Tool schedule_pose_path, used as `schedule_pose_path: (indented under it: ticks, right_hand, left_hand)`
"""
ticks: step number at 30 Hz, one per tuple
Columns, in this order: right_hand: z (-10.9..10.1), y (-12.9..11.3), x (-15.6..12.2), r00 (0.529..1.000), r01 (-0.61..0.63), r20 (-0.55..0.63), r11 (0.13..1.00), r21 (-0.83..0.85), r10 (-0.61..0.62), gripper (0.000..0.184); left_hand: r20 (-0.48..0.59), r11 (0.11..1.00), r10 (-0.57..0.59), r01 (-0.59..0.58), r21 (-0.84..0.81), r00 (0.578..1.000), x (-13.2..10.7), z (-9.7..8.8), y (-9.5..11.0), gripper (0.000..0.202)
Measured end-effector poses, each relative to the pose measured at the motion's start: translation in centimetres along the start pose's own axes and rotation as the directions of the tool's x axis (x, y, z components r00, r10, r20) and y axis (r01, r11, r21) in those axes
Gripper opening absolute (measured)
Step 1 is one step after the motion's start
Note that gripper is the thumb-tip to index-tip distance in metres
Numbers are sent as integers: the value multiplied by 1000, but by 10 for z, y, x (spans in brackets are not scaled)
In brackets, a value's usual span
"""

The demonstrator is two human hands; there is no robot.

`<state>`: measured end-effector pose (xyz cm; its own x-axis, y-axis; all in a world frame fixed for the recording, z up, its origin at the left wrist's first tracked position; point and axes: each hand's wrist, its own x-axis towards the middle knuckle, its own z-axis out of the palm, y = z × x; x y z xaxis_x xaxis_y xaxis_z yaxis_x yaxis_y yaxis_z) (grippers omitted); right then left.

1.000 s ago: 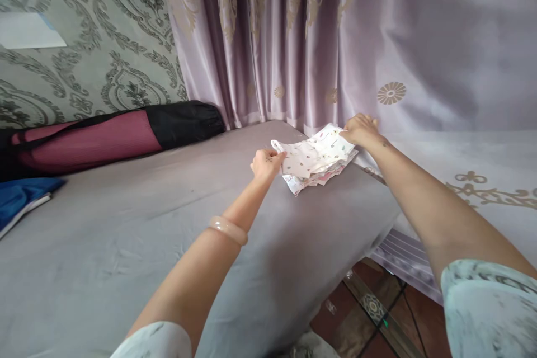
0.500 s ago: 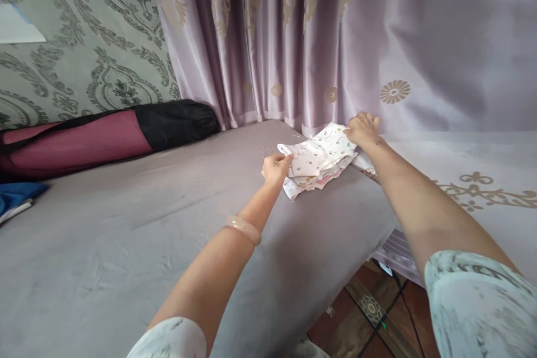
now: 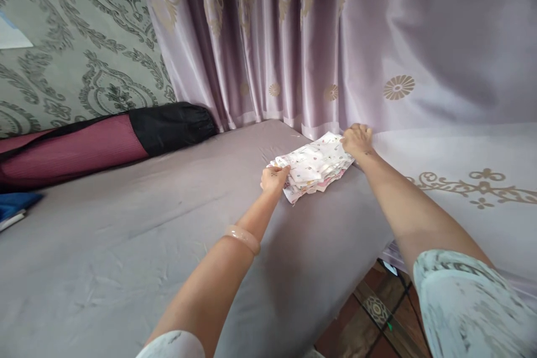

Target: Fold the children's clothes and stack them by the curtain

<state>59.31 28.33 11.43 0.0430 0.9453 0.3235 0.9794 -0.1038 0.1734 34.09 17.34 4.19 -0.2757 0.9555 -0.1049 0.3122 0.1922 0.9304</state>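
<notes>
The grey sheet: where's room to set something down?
The widest bare stretch of grey sheet lies between the maroon bag and left arm. A smaller one fronts the cloth stack, right of that arm. The far corner is crowded: left hand and right hand at the stack, curtain behind.

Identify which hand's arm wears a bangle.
The left hand, at the left end of the cloth stack: a pale bangle circles that arm; the right arm shows none.

My monitor shows a layered white cloth stack point(image 3: 315, 161) dotted with small multicoloured motifs, a plain grey fabric sheet point(image 3: 126, 235) and a pleated lilac curtain point(image 3: 289, 61) patterned in gold.
</notes>
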Motion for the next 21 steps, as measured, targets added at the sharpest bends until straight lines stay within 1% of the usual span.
schedule_pose_path:
  ticks: [3,7,10,12,14,15,16,17,18,19,20,21]
  right_hand:
    - [6,-2,-4,999,-20,27,1000,2,20,31]
    - [14,-3,-6,998,-46,42,998,38,44,32]
    - [19,-4,-8,998,-51,29,997,56,50,32]
    - [20,-5,-11,998,-58,13,997,43,57,31]
    - [17,-8,-14,998,-60,-5,997,39,61,32]
    - [14,-10,-16,998,-57,-18,997,50,58,33]
    - [11,-13,-18,998,-48,-31,996,70,50,34]
    - [8,-17,-20,999,-30,-38,995,100,34,36]
    - [5,-21,-21,999,2,-34,990,142,3,38]
    - [2,-25,-23,999,46,-16,981,190,-44,42]
    - [1,-29,-24,995,90,13,967,237,-96,46]
    - [0,-32,-25,988,124,53,953,276,-144,50]
  left_hand:
    - [-27,999,-50,50,9,998,-3,0,-1,28]
    - [2,999,-28,28,31,1000,-7,-3,1,26]
    - [13,995,-8,7,96,1000,-13,-7,5,27]
    - [-21,985,23,-19,171,1000,-19,-10,8,29]
    - [-86,961,100,-74,267,991,-26,-14,10,34]
    - [-110,939,167,-125,319,980,-29,-15,11,35]
    - [-112,907,251,-194,373,961,-32,-16,11,34]
    - [-86,862,345,-279,423,935,-35,-17,12,33]
    - [-32,802,436,-372,468,900,-37,-17,12,33]
    - [45,730,513,-463,503,857,-38,-17,11,34]
    - [131,656,566,-540,528,814,-38,-16,11,37]
    - [209,590,591,-594,547,779,-38,-14,10,40]
